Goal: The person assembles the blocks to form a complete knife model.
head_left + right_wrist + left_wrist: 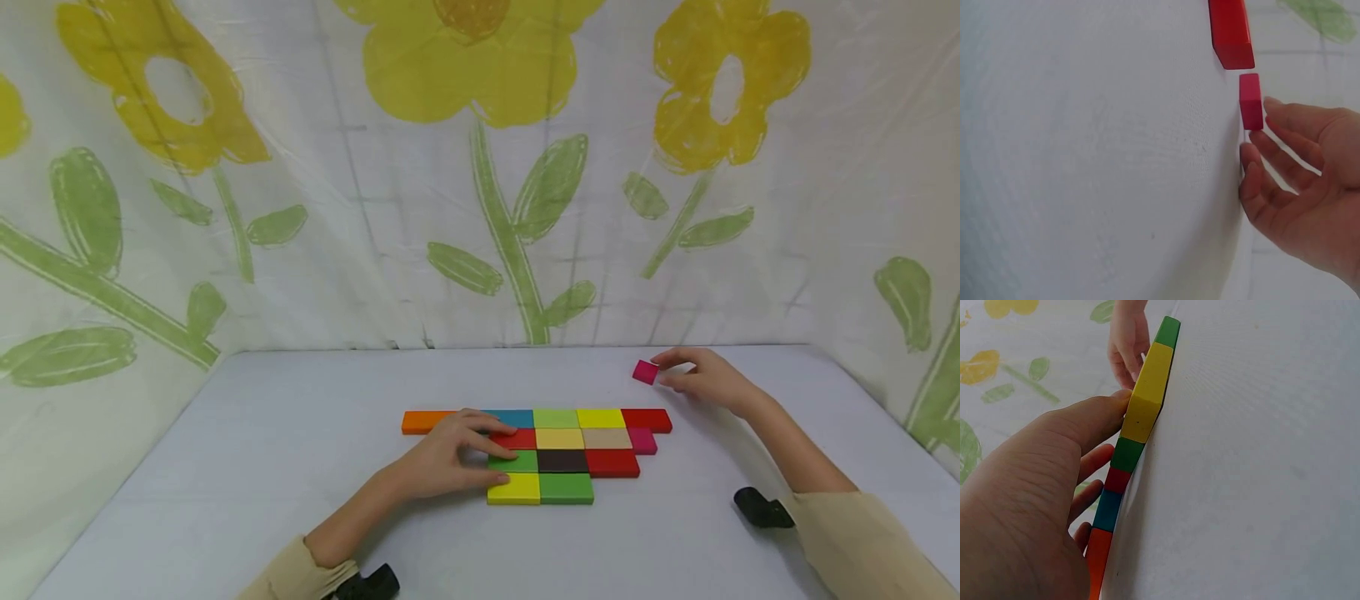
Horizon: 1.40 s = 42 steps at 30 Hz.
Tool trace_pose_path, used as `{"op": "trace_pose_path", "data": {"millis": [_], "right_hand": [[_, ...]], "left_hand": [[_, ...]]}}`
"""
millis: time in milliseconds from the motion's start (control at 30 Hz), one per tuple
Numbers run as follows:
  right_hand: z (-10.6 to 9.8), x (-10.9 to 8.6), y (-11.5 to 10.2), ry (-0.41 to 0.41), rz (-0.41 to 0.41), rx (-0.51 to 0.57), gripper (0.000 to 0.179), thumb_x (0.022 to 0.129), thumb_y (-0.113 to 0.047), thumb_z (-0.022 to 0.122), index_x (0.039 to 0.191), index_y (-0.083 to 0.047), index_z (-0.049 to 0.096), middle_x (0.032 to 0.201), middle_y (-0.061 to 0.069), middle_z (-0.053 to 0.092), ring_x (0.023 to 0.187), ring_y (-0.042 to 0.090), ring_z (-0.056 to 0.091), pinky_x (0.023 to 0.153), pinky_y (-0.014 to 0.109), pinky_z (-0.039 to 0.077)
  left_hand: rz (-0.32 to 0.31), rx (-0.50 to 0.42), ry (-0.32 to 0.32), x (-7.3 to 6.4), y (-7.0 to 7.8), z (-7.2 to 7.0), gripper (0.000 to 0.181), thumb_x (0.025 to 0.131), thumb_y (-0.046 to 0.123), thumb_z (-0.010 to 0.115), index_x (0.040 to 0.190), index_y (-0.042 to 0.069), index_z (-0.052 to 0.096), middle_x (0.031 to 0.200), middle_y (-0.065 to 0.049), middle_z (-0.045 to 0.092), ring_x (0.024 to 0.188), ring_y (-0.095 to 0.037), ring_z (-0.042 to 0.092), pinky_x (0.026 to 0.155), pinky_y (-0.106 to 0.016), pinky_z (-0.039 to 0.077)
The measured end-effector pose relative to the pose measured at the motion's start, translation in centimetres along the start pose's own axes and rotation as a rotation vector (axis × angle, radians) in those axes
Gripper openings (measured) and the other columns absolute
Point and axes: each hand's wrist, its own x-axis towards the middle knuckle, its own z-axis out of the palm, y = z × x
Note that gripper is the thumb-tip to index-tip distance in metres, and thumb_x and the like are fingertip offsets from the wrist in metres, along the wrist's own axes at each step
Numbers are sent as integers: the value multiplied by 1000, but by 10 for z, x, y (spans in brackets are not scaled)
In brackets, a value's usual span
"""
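Observation:
A small pink block (645, 372) lies tilted on the table at the far right, apart from the rest. My right hand (708, 379) is beside it, index fingertip at its corner and thumb close by; the right wrist view shows the fingers spread around the pink block's (1251, 103) near end. Across the left part of a stepped, flat arrangement of coloured blocks rests my left hand (442, 454), fingers spread. Its fingertips touch the red block (521, 439), the green block (522, 462) and the front yellow block (513, 493). Part of the back row is hidden beneath it.
The back row runs from an orange block (423, 423) to a red block (647, 420); shorter rows step in toward the front. A white cloth with painted flowers (468, 75) hangs behind the white table (300, 400). Black wrist devices (762, 508) sit by both sleeves.

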Motion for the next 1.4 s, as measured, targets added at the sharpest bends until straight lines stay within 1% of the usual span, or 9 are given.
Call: {"op": "trace_pose_path", "data": {"millis": [267,400,600,767,1000,1167,1400], "right_hand": [[2,7,-2,-27,24,37,50,100,-18,71,141,7,56,123,27,65,100,25,63,75,27,58],[3,9,-3,-40,34,48,51,99,-16,72,141,7,55,118,23,66,93,24,63,73,27,57],[4,14,-2,-47,48,18,46,99,-17,72,138,4,58,111,17,67,86,22,61,72,28,55],[4,17,-1,-44,48,8,42,99,-16,71,134,5,60,109,15,67,86,22,61,74,29,55],[4,14,-3,-30,44,13,42,99,-16,73,131,6,60,107,14,68,87,22,61,75,29,56],[4,9,-4,-10,16,2,42,98,-16,74,130,7,60,107,16,69,87,22,63,74,27,57],[4,-2,-6,19,-13,-7,45,96,-16,76,131,7,60,111,19,68,95,24,64,73,27,59]], "left_hand": [[4,3,-2,0,-1,0,27,93,28,83,119,20,83,141,1,68,136,-25,56,116,-53,42],[-2,5,-3,-1,-1,-1,27,93,28,83,119,21,83,141,2,68,136,-25,55,116,-54,42],[-12,-5,-2,-1,-1,-1,27,92,28,83,119,21,83,141,2,68,136,-25,55,116,-53,43],[-18,-4,-2,-2,0,-1,27,92,28,83,119,21,83,141,2,68,136,-25,55,116,-53,43],[-17,-3,-3,-2,0,0,27,93,28,82,119,21,83,141,2,68,136,-25,55,115,-53,42],[-6,0,-2,-1,-1,0,27,93,29,82,119,21,83,141,2,68,135,-25,56,115,-53,43],[6,10,-2,0,-1,0,27,93,28,82,119,20,83,140,1,68,135,-25,56,115,-52,43]]}}
